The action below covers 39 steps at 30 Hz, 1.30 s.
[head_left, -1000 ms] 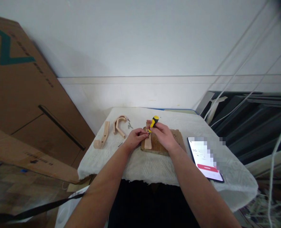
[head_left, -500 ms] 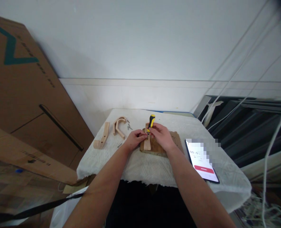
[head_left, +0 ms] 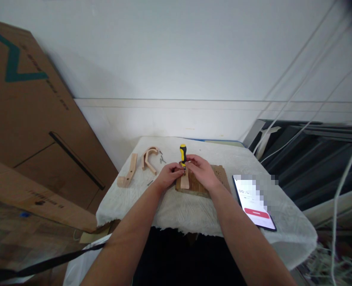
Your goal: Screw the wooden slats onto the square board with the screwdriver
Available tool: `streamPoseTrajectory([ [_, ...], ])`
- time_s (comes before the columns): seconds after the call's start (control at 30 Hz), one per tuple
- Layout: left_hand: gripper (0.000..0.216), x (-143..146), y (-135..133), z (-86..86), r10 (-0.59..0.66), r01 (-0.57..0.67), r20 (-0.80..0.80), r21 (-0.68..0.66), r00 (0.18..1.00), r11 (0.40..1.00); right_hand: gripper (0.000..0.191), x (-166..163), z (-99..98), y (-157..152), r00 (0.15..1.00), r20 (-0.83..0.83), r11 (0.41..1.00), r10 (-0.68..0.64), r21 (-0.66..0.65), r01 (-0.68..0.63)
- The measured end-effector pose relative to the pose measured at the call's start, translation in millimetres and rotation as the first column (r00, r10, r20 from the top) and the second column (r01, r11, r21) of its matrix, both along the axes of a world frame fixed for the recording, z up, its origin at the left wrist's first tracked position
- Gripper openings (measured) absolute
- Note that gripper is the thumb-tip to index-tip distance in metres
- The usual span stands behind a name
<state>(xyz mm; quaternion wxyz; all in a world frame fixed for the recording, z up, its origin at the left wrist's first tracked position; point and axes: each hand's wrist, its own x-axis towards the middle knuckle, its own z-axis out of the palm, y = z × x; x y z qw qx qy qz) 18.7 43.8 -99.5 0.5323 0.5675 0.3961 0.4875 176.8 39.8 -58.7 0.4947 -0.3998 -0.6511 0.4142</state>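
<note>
A yellow-and-black screwdriver [head_left: 183, 152] stands nearly upright, its tip pointing down at a pale wooden piece [head_left: 184, 183]. That piece lies on a brown wooden board [head_left: 198, 188]. My right hand [head_left: 202, 171] closes its thumb and fingers on the lower part of the screwdriver's handle. From the left, my left hand [head_left: 167, 175] pinches close beside the screwdriver's tip; what sits between those fingertips is too small to make out. Several screws [head_left: 162, 159] lie on the cloth beyond my left hand, and another screw [head_left: 150, 182] lies nearer me.
Left on the cloth-covered table [head_left: 170, 212] are a wooden hook [head_left: 128, 172] and curved wooden pieces [head_left: 149, 159]. A phone [head_left: 255, 204] lies at the right. A large cardboard box [head_left: 45, 119] stands left of the table; white cables [head_left: 338, 190] hang at the right.
The screwdriver has swung from a rightward lean to nearly upright, its handle top shifting left. My right hand has barely moved, and my left hand stays beside the tip.
</note>
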Motion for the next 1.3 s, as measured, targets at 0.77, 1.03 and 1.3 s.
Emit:
streamPoseTrajectory([
  [0.77, 0.034, 1.0, -1.3, 3.0, -0.008, 0.008, 0.001, -0.007, 1.0, 1.0, 0.025, -0.5, -1.3, -1.2, 0.996, -0.044, 0.997, 0.077, 0.008, -0.076],
  [1.03, 0.033, -0.4, 0.7, 1.2, -0.038, 0.038, -0.021, 0.016, 0.999, 0.999, 0.028, 1.1, 1.3, -2.6, 0.981, 0.151, 0.992, -0.117, 0.055, 0.11],
  [1.3, 0.035, 0.4, 0.6, 0.4, -0.039, 0.039, 0.019, 0.008, 0.999, 0.999, 0.018, 0.0, 0.8, -3.3, 0.996, -0.024, 0.996, 0.08, 0.035, -0.079],
])
